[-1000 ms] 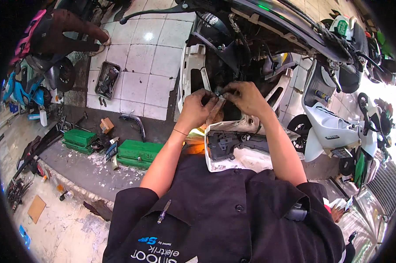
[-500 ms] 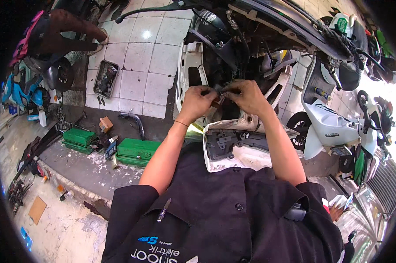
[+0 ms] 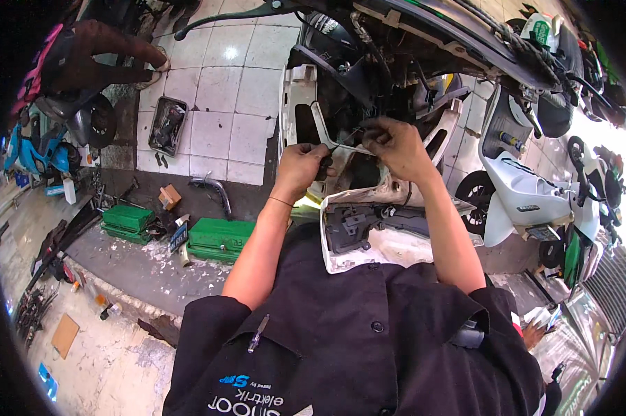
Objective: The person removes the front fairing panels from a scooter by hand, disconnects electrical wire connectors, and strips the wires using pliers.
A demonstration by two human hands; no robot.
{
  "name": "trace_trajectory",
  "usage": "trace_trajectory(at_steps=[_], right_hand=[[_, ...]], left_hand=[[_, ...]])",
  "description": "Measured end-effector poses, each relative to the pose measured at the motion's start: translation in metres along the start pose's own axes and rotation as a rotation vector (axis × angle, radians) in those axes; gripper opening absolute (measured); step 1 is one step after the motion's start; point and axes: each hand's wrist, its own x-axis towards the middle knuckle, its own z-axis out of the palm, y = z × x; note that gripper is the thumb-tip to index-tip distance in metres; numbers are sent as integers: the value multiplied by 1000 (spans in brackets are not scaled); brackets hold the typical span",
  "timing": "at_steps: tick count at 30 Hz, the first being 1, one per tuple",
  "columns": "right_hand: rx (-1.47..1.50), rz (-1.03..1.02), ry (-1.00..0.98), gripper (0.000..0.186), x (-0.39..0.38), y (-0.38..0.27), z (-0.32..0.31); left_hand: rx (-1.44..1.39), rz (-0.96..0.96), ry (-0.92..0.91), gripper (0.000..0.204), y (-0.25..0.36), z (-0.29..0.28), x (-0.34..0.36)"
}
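I hold both hands inside the opened body of a scooter, between its white side panels (image 3: 291, 104). My left hand (image 3: 301, 168) is closed, fingertips together, around something small and dark that I cannot make out. My right hand (image 3: 398, 149), a little farther to the right, is closed in a pinch; what its fingers grip is too small to name. Dark wires and metal parts lie beyond my fingers, mostly in shadow. Nearer to me, below my hands, is a dirty white panel (image 3: 389, 251) with a dark plastic inner part (image 3: 347, 227).
To the left stand two green toolboxes (image 3: 216, 239) (image 3: 128, 219) and a curved metal tube (image 3: 214, 191). A black tray of parts (image 3: 167, 126) rests on the tiles. A person (image 3: 94, 52) is at upper left. A pale scooter (image 3: 527, 197) stands at right; a brake lever (image 3: 219, 21) juts out above.
My hands have moved apart. The left has shifted slightly left and nearer to me, showing a dark thing in its fingers; the right has turned and lifted a little.
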Motion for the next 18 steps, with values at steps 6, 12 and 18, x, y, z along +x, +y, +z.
trace_trajectory(at_steps=[6,12,18], right_hand=[[-167,58,-113,30,-13,-5,1],[-85,64,-244,36,-4,-12,18],[43,73,-126,37,-9,-6,21]], left_hand=[[-206,-124,-202,19,-5,0,0],[-569,-289,-516,18,-17,-16,17],[-554,-314,-586,19,-14,-18,17]])
